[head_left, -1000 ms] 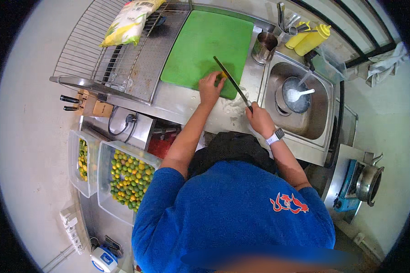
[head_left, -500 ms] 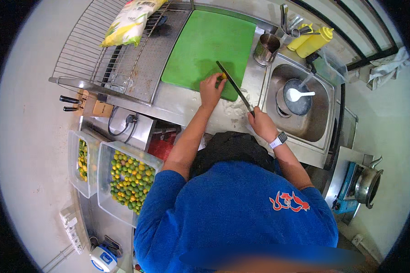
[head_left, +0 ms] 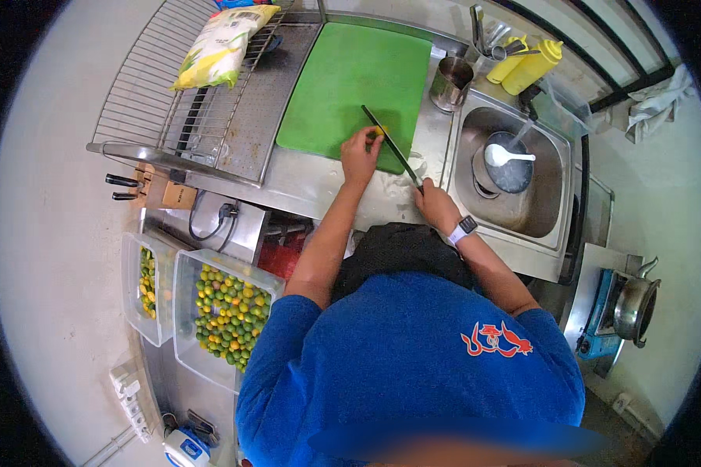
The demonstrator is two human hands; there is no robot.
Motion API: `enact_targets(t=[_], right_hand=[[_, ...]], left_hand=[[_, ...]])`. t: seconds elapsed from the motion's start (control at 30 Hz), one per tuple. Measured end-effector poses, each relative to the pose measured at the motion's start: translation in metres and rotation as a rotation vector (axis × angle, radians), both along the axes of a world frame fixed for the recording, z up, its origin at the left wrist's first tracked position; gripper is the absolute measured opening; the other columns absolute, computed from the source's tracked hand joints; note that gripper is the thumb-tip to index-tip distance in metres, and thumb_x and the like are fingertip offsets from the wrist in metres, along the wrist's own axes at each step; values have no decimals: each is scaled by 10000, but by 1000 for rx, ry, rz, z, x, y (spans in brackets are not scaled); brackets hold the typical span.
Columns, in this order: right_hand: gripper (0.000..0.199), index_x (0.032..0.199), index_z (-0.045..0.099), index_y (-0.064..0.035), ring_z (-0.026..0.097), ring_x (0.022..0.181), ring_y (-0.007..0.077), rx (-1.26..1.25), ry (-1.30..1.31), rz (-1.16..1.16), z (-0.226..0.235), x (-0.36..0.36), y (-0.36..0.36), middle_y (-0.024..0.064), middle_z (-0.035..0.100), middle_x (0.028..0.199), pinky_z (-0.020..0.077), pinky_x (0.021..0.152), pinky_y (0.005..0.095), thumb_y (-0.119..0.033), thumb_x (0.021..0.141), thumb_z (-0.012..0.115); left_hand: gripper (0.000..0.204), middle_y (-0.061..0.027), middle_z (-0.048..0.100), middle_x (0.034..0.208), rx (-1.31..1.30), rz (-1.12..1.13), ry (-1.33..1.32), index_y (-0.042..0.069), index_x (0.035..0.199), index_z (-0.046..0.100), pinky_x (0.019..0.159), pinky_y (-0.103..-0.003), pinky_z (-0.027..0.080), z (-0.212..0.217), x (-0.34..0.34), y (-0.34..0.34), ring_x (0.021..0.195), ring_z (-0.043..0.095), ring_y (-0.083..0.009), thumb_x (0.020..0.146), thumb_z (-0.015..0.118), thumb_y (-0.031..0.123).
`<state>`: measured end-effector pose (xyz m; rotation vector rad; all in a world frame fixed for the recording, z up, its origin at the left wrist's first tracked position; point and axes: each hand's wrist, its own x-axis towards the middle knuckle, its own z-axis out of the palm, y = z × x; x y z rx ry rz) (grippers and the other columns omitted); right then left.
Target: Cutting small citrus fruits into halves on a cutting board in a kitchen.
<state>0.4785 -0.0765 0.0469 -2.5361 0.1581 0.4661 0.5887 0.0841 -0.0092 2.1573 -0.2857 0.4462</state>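
Observation:
On the near right part of a green cutting board (head_left: 349, 74), my left hand (head_left: 359, 156) pinches a small yellow citrus fruit (head_left: 381, 131), mostly covered by the fingertips and the blade. My right hand (head_left: 438, 205) is closed round the handle of a long knife (head_left: 393, 146). The blade slants up and left across the board and lies against the fruit's right side; whether it has cut in cannot be made out. Wet patches show on the steel counter (head_left: 304, 180) by the board's near edge.
Right of the board are a metal cup (head_left: 451, 84) and a sink (head_left: 549, 210), where water runs into a pot (head_left: 511, 176) with a white spoon. Left are a wire rack (head_left: 136, 101), a knife block (head_left: 152, 191) and a plastic tub (head_left: 210, 366) of small green and yellow citrus fruits.
My right hand and the knife have shifted slightly left and away from me. My left hand stays nearly in place with the fruit. The whole view has tilted a little.

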Motion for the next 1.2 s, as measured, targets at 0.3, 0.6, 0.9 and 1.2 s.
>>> enact_targets(t=[0.3,0.6,0.9,1.2], right_hand=[[330,901,449,39,573,685,419,66,-137,29,-13,17,2,280,575,709,451,646,489,-288,857,432],[364,901,453,45,566,720,436,114,-51,40,-7,-11,-16,289,575,741,438,661,510,-315,862,423],[385,907,469,36,561,723,430,127,6,56,-5,-40,-45,272,575,746,432,662,482,-345,860,439],[343,819,492,16,545,675,430,388,-93,-204,13,-35,-53,263,551,693,417,610,461,-325,848,487]], left_hand=[[219,-96,584,803,-34,39,-9,55,960,552,578,-338,436,3,5,-1,630,551,-222,775,617,152],[236,-83,589,842,-129,79,119,45,960,550,600,-315,451,2,10,-4,642,557,-190,779,618,180],[306,-91,572,878,-173,57,284,64,1071,528,627,-313,448,9,17,1,636,546,-178,805,572,210],[425,-148,491,1040,184,-60,244,110,1162,501,771,-361,440,26,14,-6,888,526,-266,765,599,222]])
